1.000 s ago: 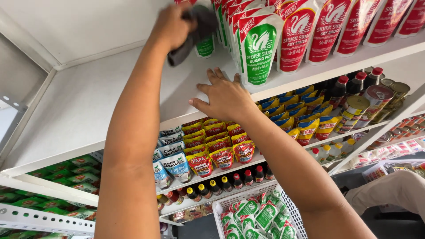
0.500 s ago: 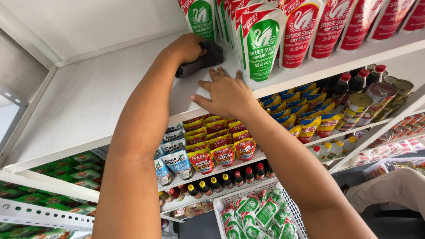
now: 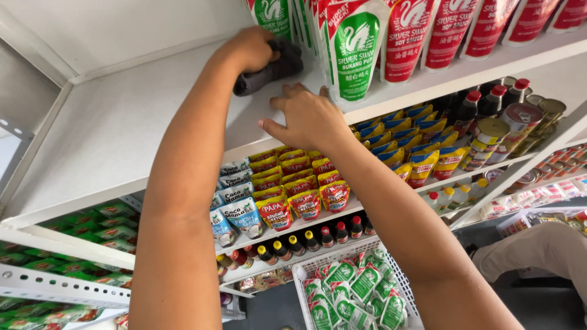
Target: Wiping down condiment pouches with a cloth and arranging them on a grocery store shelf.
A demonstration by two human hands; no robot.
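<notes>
Cloth [image 3: 272, 72], dark and bunched, lies on the white shelf [image 3: 110, 128] beside the green pouches [image 3: 354, 52], gripped by the left hand [image 3: 251, 49]. Right hand [image 3: 309, 116] rests flat, fingers spread, nearer the shelf's edge. Wiping looks underway; bare shelf left of the pouches likely calls for more strokes.

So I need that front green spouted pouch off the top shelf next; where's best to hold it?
Probably by the waist of the green pouch, pinching its flat front and back from the open front edge of the shelf. It stands upright with neighbours close on both sides, so only the front face looks free.
</notes>
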